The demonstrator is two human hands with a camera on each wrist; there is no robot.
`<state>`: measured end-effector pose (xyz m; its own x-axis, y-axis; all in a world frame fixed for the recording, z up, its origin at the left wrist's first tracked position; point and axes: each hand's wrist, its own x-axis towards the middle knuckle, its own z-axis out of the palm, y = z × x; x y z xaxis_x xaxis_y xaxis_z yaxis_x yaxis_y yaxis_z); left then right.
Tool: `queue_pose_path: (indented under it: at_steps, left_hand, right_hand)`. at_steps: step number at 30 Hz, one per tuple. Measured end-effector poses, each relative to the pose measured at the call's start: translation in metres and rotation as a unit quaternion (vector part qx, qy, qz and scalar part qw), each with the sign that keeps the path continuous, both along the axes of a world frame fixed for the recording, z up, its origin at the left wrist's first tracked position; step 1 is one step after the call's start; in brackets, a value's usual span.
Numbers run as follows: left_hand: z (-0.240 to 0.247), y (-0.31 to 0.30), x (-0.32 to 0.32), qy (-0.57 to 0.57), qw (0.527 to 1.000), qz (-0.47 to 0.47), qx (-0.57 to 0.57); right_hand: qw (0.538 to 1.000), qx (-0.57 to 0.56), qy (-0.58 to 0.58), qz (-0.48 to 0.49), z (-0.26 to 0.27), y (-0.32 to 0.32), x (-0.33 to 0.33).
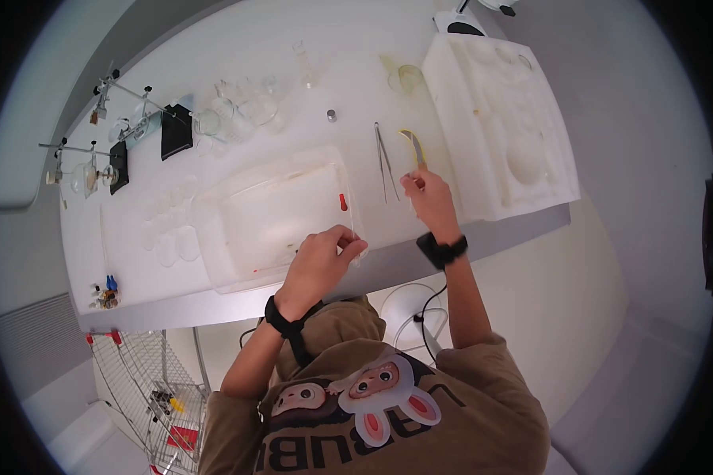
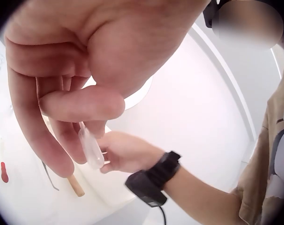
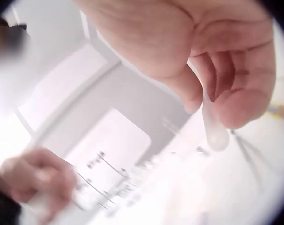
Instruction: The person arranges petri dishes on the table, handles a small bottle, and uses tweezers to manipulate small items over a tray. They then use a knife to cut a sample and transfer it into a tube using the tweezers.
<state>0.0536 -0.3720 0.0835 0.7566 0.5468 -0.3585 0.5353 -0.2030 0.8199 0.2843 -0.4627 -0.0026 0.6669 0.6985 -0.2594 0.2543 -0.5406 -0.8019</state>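
My left hand (image 1: 317, 265) pinches a small clear bulb-ended dropper (image 2: 91, 149) between thumb and finger, over the front edge of a clear plastic tray (image 1: 214, 229). In the right wrist view, the thumb and index finger of my right hand (image 3: 203, 61) pinch a translucent bulb-shaped piece (image 3: 215, 131). That hand is beside a yellow-edged curved tool (image 1: 416, 146) with a tan handle, and metal tweezers (image 1: 383, 162) lie to its left. A red rubber bulb (image 1: 343, 202) lies at the tray's right side. Both held pieces are partly hidden by fingers.
A white foam block (image 1: 495, 127) with hollows stands at the right. Glassware (image 1: 238, 107), a small metal cap (image 1: 331, 115) and metal stands (image 1: 142, 119) are farther back. Clear round dishes (image 1: 166, 245) lie left of the tray, small bottles (image 1: 104, 297) at the front left corner.
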Motion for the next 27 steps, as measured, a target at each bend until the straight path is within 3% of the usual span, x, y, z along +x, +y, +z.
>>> queue_pose_path:
  at_steps: [1, 3, 6, 11, 16, 18, 20, 22, 25, 27]
  left_hand:
    - [0.001, -0.001, -0.003, -0.001, 1.0, -0.001, 0.0]
    - [0.003, -0.002, -0.009, 0.018, 1.0, 0.006, -0.017]
    - [0.004, -0.004, -0.022, -0.009, 0.999, 0.028, -0.036]
    - [0.0, -0.002, -0.032, 0.013, 0.998, 0.035, -0.054]
    - [0.0, -0.002, -0.027, 0.004, 0.999, 0.015, -0.042]
    - [0.0, 0.0, -0.023, -0.008, 0.999, 0.031, -0.038]
    - [-0.005, -0.001, -0.018, -0.014, 0.997, 0.054, -0.054]
    - [-0.01, 0.0, -0.014, -0.019, 0.995, 0.074, -0.07]
    - [-0.02, 0.004, -0.012, -0.021, 0.996, 0.076, -0.039]
    - [-0.027, 0.01, -0.012, 0.003, 0.992, 0.081, -0.1]
  right_hand:
    - [1.0, 0.0, -0.001, -0.001, -0.023, 0.004, 0.007]
    - [0.984, -0.067, -0.167, -0.003, -0.064, 0.012, 0.017]
    - [0.954, -0.138, -0.264, 0.019, -0.081, 0.022, 0.018]
    - [0.944, -0.162, -0.286, 0.005, -0.087, 0.031, 0.011]
    - [0.941, -0.143, -0.305, -0.043, -0.054, 0.026, -0.005]
    - [0.986, -0.041, -0.162, -0.011, -0.012, 0.013, -0.021]
    - [0.994, 0.074, 0.034, 0.075, 0.023, -0.003, -0.044]
    - [0.969, 0.017, 0.201, 0.142, 0.068, -0.009, -0.068]
    - [0.959, 0.054, 0.227, 0.161, 0.073, -0.016, -0.093]
    - [0.953, 0.04, 0.256, 0.154, 0.083, -0.015, -0.09]
